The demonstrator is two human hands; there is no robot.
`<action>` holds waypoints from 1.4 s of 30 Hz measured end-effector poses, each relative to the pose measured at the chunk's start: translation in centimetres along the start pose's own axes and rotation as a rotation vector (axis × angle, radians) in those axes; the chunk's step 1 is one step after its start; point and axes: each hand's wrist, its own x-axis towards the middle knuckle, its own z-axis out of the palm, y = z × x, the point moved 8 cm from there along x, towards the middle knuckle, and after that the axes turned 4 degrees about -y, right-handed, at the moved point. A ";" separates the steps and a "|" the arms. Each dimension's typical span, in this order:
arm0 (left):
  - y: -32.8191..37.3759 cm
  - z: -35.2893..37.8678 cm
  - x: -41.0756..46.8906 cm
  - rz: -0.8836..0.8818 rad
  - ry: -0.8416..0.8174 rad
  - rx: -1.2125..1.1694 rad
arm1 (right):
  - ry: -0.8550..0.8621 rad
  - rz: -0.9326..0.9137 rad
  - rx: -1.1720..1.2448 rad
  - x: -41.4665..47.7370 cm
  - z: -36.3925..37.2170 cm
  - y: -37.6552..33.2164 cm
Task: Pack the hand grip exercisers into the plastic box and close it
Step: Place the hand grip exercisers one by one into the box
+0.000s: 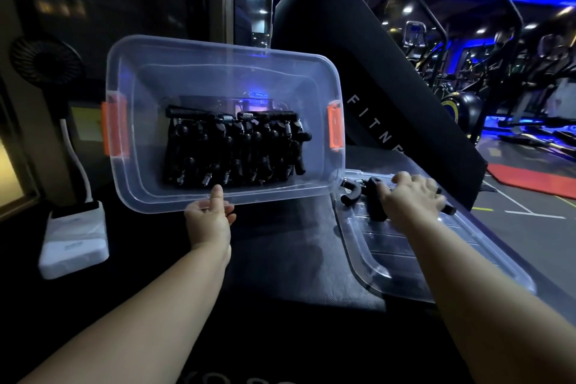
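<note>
I have my left hand (208, 218) gripping the near rim of the plastic box (224, 50), thumb inside, holding it tipped up toward me so I see the packed exercisers (233, 150) in black rows against its bottom, with an orange latch (114, 125) on each short end. My right hand (411, 193) is palm down, fingers curled over the loose exercisers (374, 199). They lie on the clear lid (405, 246), flat on the dark counter (280, 259) just right of the box.
</note>
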 end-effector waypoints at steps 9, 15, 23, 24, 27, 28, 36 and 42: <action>-0.2 0.1 0.3 0.001 -0.011 0.000 | -0.150 0.083 -0.072 4.4 1.5 4.3; -0.5 0.2 0.5 -0.007 -0.026 -0.013 | -0.225 0.051 -0.110 5.3 2.2 3.1; -0.4 0.3 0.6 0.017 -0.030 -0.016 | -0.268 0.099 -0.180 6.5 2.5 2.6; -0.4 0.4 0.6 0.018 -0.029 -0.016 | -0.270 0.103 -0.176 6.7 2.6 2.6; -0.5 0.4 0.6 0.013 -0.028 -0.032 | -0.283 0.145 -0.108 6.8 2.9 3.0; -0.6 0.4 0.6 0.011 -0.029 -0.039 | -0.284 0.157 -0.084 6.8 2.9 3.2; -0.5 0.5 0.6 0.017 -0.033 -0.035 | -0.138 0.128 0.020 7.0 2.6 3.6; -0.4 0.4 0.5 0.022 -0.030 -0.026 | 0.067 -0.055 0.081 4.9 0.0 1.6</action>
